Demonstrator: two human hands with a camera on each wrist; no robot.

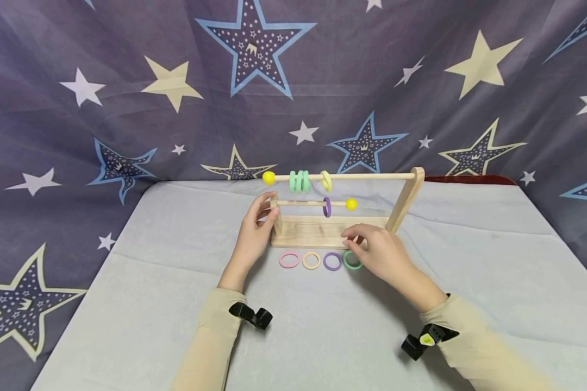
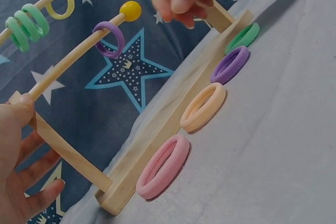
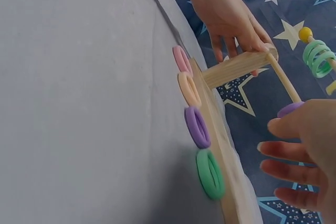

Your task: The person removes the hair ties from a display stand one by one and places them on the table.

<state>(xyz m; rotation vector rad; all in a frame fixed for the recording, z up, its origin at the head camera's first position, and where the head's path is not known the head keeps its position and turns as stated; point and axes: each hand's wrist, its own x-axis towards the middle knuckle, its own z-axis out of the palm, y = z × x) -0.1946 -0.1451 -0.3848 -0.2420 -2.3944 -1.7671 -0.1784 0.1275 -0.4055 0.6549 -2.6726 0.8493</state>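
Observation:
My left hand grips the top of the short post of a wooden stand, thumb in front and fingers behind. On the stand's lower rod hangs a purple hair tie. The upper rod carries a yellow hair tie and three mint-green hair ties. My right hand hovers over the front right of the base, fingers loosely bent with nothing between them. Below it lies a green hair tie, beside purple, peach and pink ones in a row.
Yellow balls cap the free ends of the upper rod and the lower rod. A tall slanted post rises at the stand's right. Pale cloth covers the table, and a star-patterned curtain hangs behind.

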